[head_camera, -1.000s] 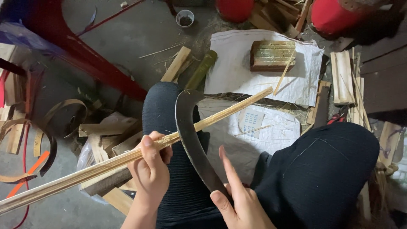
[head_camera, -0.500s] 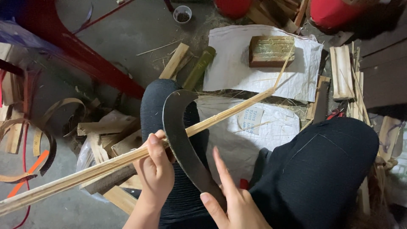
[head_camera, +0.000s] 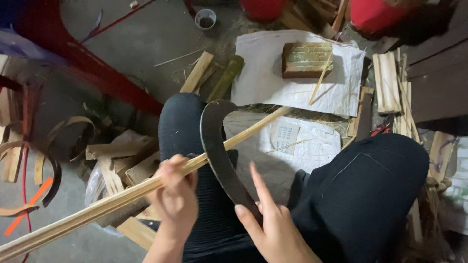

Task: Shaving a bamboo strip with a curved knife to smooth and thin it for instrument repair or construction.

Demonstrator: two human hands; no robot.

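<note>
Left hand clenches the strip, its long axis running lower-left to upper-right across the curved blade, which the right hand grasps with fingers splayed.

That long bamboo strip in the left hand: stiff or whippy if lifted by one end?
Probably whippy: the bamboo strip is long and thin, gripped mid-length by the left hand. Likely light, since one hand carries it. It rests against the curved blade, so it could slide.

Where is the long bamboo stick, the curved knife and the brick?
bamboo stick (head_camera: 112, 204), head view, middle of its length, left of the left hand.
curved knife (head_camera: 217, 146), head view, middle of the dark blade.
brick (head_camera: 307, 60), head view, centre of its top face.
</note>
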